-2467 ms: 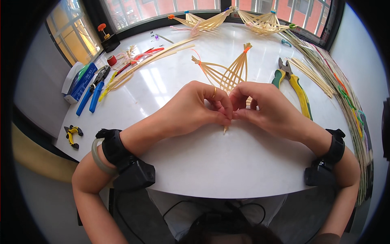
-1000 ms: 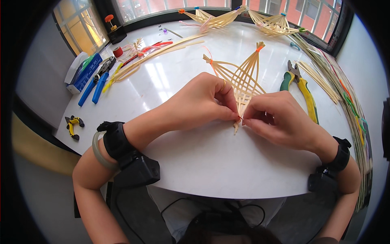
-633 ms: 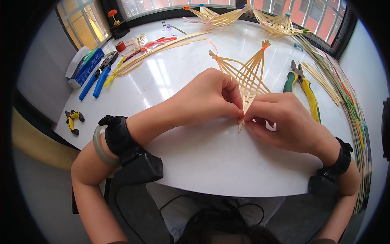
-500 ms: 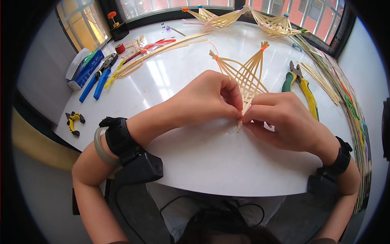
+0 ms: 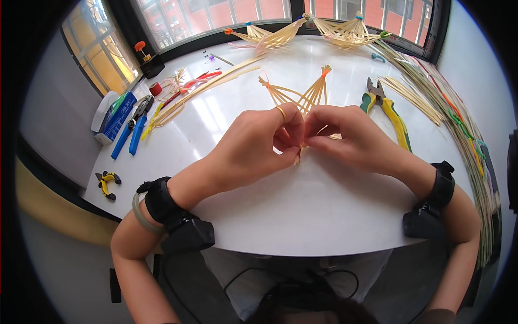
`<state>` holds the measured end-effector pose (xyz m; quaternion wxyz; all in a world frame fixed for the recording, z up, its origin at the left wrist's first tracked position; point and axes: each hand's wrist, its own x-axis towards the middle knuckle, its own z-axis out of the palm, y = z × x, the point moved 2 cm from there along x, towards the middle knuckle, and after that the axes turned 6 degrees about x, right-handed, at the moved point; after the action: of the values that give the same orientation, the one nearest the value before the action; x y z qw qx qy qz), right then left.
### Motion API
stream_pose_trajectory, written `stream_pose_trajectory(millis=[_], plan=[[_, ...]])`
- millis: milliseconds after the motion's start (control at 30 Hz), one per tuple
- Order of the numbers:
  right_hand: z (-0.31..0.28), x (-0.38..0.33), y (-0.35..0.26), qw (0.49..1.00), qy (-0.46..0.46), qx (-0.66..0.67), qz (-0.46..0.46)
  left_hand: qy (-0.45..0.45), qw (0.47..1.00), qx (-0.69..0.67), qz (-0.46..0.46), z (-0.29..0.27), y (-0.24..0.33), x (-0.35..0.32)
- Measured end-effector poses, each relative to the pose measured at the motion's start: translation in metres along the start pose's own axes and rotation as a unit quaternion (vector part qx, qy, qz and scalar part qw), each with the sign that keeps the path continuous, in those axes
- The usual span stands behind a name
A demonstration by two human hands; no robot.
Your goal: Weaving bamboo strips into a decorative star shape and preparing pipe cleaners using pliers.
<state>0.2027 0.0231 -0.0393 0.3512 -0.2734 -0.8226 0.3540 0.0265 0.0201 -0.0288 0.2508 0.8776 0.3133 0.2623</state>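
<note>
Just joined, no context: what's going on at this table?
A person is working thin bamboo strips by hand at a white table. The left hand and right hand meet at the near end of a fan-shaped strip frame, pinching where its strips converge. The frame's far ends are tied with orange bands. Green-and-yellow pliers lie to the right, blue-handled pliers to the left, and finished strip frames sit by the window.

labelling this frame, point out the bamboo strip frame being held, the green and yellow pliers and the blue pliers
bamboo strip frame (image 5: 302, 97), head view, on its fanned strips
green and yellow pliers (image 5: 398, 123), head view, on a yellow handle
blue pliers (image 5: 131, 135), head view, on a blue handle
</note>
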Motion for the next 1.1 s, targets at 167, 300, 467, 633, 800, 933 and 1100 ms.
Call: stream_pose_trajectory(millis=[167, 300, 467, 633, 800, 933, 1100], plan=[[0.0019, 0.0032, 0.0064, 0.997, 0.015, 0.057, 0.055, 0.071, 0.968, 0.186, 0.150, 0.0035, 0.0007, -0.0009], [0.0003, 0.0049, 0.0053, 0.999, 0.014, 0.045, 0.026, 0.083, 0.935, 0.276, 0.205, 0.0020, 0.0037, -0.0008], [-0.0033, 0.0070, 0.0085, 0.999, -0.003, 0.039, 0.036, 0.130, 0.903, 0.316, 0.259, 0.0020, 0.0052, 0.0012], [-0.0042, 0.0088, 0.0053, 0.998, -0.005, 0.043, 0.051, 0.130, 0.879, 0.348, 0.298, 0.0015, 0.0068, -0.0002], [-0.0040, 0.0091, 0.0037, 0.998, 0.004, 0.036, 0.051, 0.144, 0.852, 0.374, 0.338, 0.0017, 0.0089, -0.0019], [-0.0034, 0.0090, 0.0022, 0.993, -0.004, 0.054, 0.108, 0.122, 0.871, 0.361, 0.311, -0.0006, 0.0081, -0.0031], [-0.0050, 0.0060, 0.0029, 0.992, 0.006, 0.066, 0.103, 0.121, 0.898, 0.321, 0.276, 0.0005, 0.0060, -0.0034]])
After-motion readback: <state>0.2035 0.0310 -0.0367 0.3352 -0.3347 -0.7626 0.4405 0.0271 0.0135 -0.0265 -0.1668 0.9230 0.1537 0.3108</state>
